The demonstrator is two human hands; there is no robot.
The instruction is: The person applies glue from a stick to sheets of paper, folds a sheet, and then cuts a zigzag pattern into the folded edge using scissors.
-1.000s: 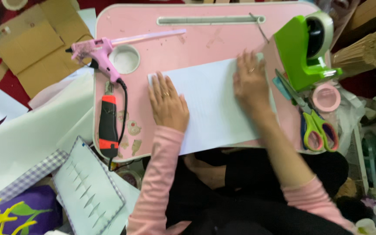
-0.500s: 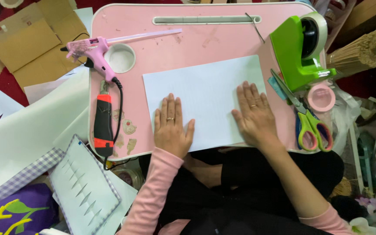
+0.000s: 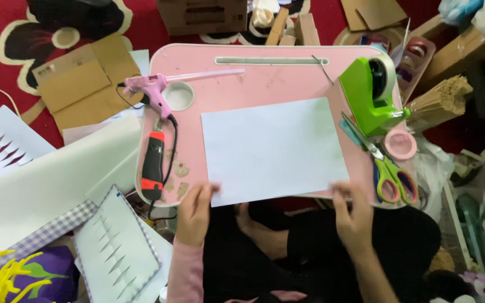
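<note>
A white sheet of paper (image 3: pixel 273 148) lies flat on a pink lap table (image 3: pixel 265 78). My left hand (image 3: pixel 195 213) is at the sheet's near left corner, fingers touching its edge. Over at the near right corner is my right hand (image 3: pixel 355 210), with its fingers at the paper's edge too. Both hands are blurred, so I cannot tell whether they pinch the paper or only touch it.
A pink glue gun (image 3: pixel 155 90) and a black and red tool (image 3: pixel 152 165) lie on the table's left. A green tape dispenser (image 3: pixel 374 95), pink tape roll (image 3: pixel 401 145) and green-handled scissors (image 3: pixel 385 171) are at the right. Cardboard (image 3: pixel 79 81) and cut paper sheets (image 3: pixel 113 247) cover the floor at the left.
Both hands have slid off the top of the sheet and back toward me, to its near corners. The view has shifted so the table sits lower in the frame.
</note>
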